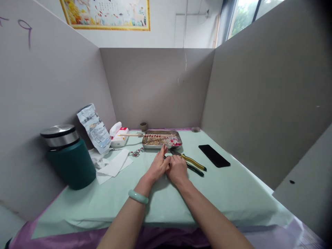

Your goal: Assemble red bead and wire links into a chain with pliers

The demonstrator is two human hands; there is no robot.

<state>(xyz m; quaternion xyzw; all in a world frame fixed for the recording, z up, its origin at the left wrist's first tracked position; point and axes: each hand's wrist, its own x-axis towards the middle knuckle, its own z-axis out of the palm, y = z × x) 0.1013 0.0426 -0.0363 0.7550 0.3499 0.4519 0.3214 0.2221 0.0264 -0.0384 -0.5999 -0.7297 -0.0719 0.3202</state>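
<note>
My left hand (158, 166) and my right hand (177, 169) rest together on the pale green table cover (223, 193), fingertips meeting in a pinch just in front of a metal tray (162, 140). What they pinch is too small to make out. One left finger points up toward the tray. The tray holds gold and red beads, and a wooden stick (132, 135) lies across its left end. Yellow-handled pliers (193, 162) lie right beside my right hand. A jade bangle (138, 196) is on my left wrist.
A dark green canister with a steel lid (67, 156) stands at the left. Beside it are a plastic packet (94, 128), white tissues (112, 167), a small white box (118, 135) and a beaded ornament (135, 152). A black phone (214, 155) lies at the right. Grey partitions surround the table.
</note>
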